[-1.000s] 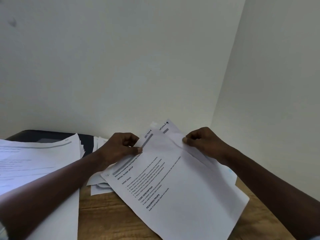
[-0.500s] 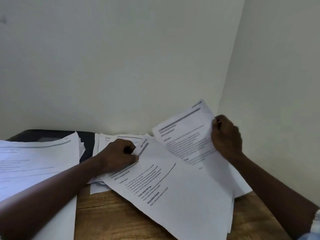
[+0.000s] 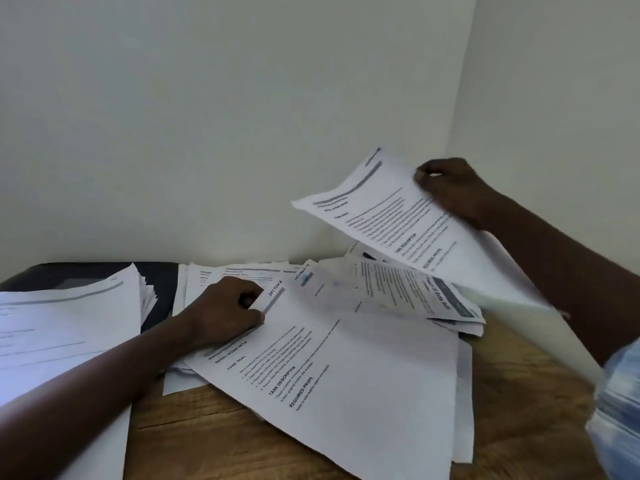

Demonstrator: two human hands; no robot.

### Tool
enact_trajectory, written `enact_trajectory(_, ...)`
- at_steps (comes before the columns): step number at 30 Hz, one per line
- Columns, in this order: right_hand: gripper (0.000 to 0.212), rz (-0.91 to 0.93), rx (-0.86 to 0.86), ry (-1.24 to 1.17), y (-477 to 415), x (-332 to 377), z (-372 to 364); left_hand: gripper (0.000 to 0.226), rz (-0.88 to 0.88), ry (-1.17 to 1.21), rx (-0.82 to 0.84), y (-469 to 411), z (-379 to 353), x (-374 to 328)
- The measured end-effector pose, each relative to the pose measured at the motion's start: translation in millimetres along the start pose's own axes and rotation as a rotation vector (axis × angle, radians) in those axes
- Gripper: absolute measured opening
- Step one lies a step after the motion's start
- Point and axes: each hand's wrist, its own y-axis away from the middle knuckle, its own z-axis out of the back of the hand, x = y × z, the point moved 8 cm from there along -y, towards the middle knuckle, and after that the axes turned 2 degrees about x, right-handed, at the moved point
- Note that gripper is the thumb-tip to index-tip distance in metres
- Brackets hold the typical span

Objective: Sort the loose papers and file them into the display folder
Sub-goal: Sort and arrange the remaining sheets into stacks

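Right grip [image 3: 453,192] pinches raised sheet [image 3: 388,223], left grip [image 3: 225,313] lower sheet [image 3: 363,375] (fingertips hidden).

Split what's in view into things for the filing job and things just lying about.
Job: lifted sheet in right hand; Section 6 sheet pinched by left hand; loose papers; left stack.
Lying about: wooden table; black item under the stack, maybe the folder, cannot tell.
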Motion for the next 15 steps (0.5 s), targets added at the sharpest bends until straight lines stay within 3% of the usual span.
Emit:
enact_trajectory(2, 0.024, 0.028, 0.107, 0.032, 6, 3, -18, 0.004, 0.01, -0.02, 0.018, 0, -1, -2)
enact_trajectory(5, 0.022, 0.012, 0.223, 0.03, 29, 7, -57, 0.016, 0.049, 0.01, 0.039, 0, -2, 1)
enact_trajectory(9, 0.032, -0.008, 0.41, 0.224, 83, 9, -128, 0.03, 0.036, 0.19, 0.048, -1, -2, 2)
enact_trajectory(12, 0.037, -0.055, 0.371, 0.247, 110, 11, -151, 0.048, 0.062, 0.295, 0.069, 0, -2, 1)
enact_trajectory(15, 0.034, -0.016, 0.264, 0.18, 117, 16, -159, 0.04, 0.099, 0.344, 0.035, -4, -2, 4)
